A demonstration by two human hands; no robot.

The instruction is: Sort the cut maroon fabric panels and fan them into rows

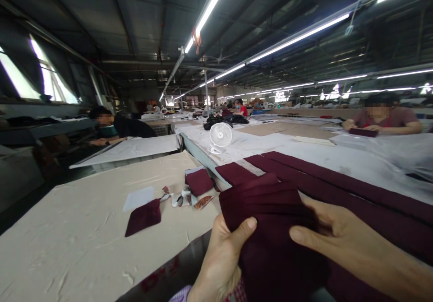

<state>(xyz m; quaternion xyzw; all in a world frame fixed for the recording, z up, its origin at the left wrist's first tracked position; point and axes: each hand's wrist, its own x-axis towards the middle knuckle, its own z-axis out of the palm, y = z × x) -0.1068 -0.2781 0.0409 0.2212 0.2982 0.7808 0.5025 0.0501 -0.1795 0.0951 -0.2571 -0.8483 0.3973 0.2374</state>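
Observation:
A dark maroon piece of fabric (270, 239), gathered in several folds along its top, is held up in front of me. My left hand (226, 252) grips its left edge, thumb on the near face and fingers behind. From the right, my right hand (334, 229) holds the other edge, its thumb lying along the front while the fingers are hidden behind the cloth. Long maroon fabric strips (324, 180) lie on the white table just beyond. On the beige-covered table to the left are small maroon pieces (144, 217) and crumpled patterned scraps (182, 197).
A small white fan (221, 135) stands on the white table (264, 141). Co-workers bend over tables, one person (131, 127) at left and another person (389, 117) at right with a maroon piece. The beige table's edge and a gap run beside my left hand. Clear plastic lies at right.

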